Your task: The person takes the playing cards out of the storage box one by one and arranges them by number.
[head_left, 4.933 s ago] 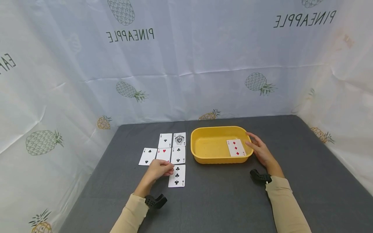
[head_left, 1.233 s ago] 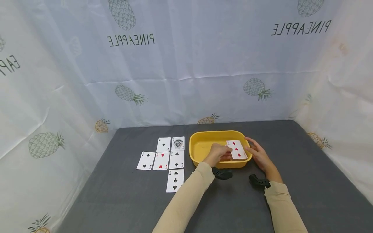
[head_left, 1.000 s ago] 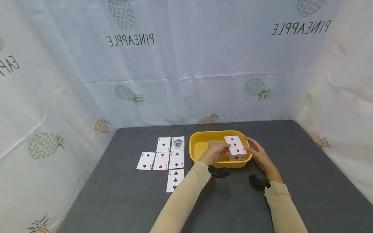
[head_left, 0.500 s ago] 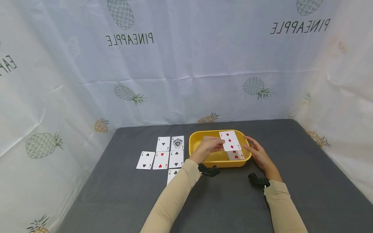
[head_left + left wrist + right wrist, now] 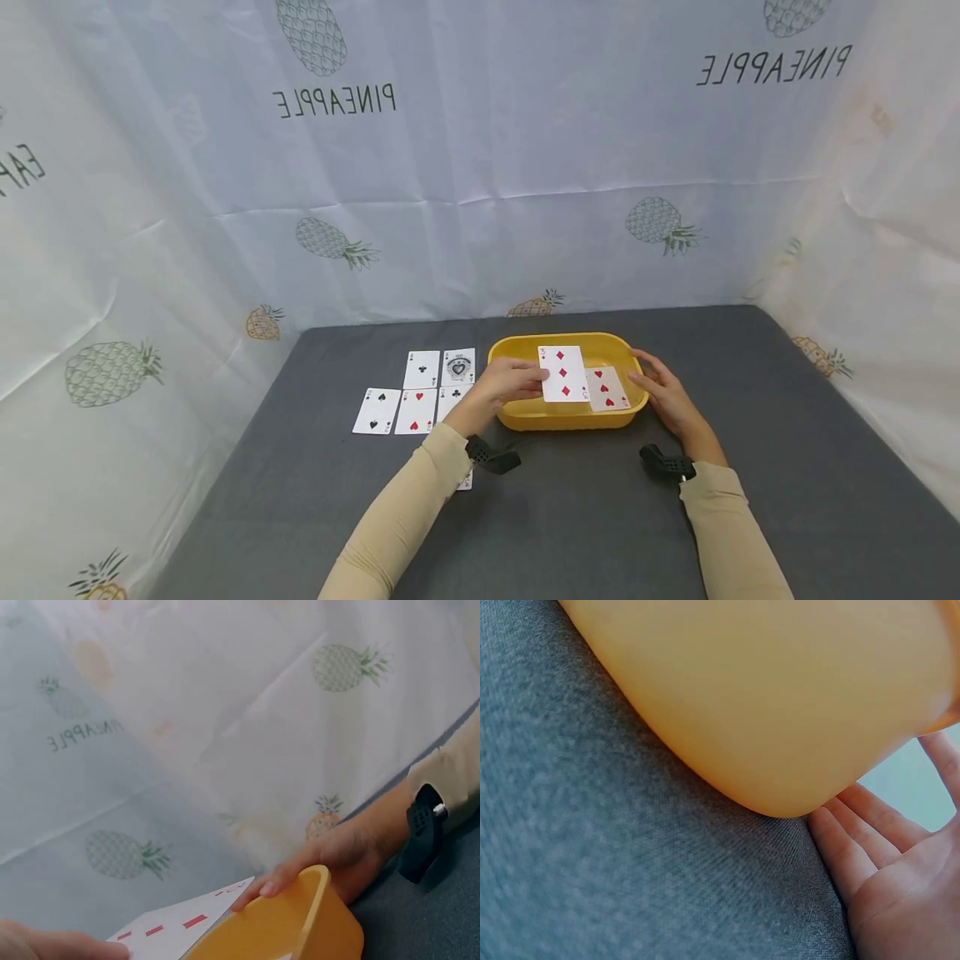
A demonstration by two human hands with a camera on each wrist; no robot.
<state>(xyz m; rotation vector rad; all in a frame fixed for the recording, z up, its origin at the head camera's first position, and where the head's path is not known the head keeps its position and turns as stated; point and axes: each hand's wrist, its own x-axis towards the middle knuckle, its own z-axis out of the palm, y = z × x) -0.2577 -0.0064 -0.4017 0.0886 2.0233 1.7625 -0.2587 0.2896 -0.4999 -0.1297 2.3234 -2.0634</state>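
My left hand (image 5: 495, 392) pinches the three of diamonds playing card (image 5: 564, 373) by its left edge, face up, above the yellow tub (image 5: 525, 419). The same card (image 5: 180, 919) is tilted in the left wrist view. Inside the tub, at its right end, lies a three of hearts (image 5: 607, 389). My right hand (image 5: 671, 400) holds the tub's right end. In the right wrist view its fingers (image 5: 847, 847) touch the outer wall, and the thumb reaches over the rim. Whether more cards lie under the three of hearts is hidden.
Left of the tub, face-up cards lie in rows: an ace of clubs (image 5: 422, 369), an ornate ace (image 5: 457, 367), a two of spades (image 5: 377, 411) and a two of hearts (image 5: 415, 412). My left arm partly covers a two of clubs (image 5: 452, 398) and mostly hides another card (image 5: 466, 481).
My left hand went from the table cards to the tub, lifted the three of diamonds and carried it leftward, uncovering the three of hearts. My right hand stays at the tub's end.
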